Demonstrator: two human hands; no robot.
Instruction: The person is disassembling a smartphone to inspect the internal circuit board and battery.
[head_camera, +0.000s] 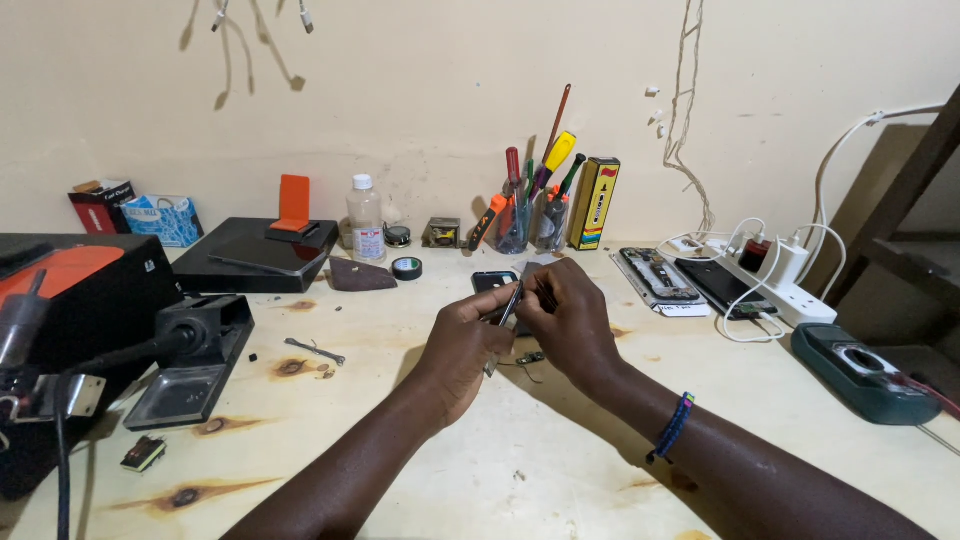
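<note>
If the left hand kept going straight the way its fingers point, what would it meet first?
Almost at once the right hand, which it meets over the thin metal tweezers. Past that probably the small dark phone lying on the pale wooden table; depth is unclear.

Both hands meet mid-bench, left hand (462, 340) beside right hand (566, 318), tweezers (508, 305) between them over a phone (492, 283). Behind them a tool cup (530, 222), with a bottle (365, 220) to its left. Far left sits a box (75, 300), a stand (195, 355) beside it. Right: power strip (775, 285), meter (865, 372) in front of it
</note>
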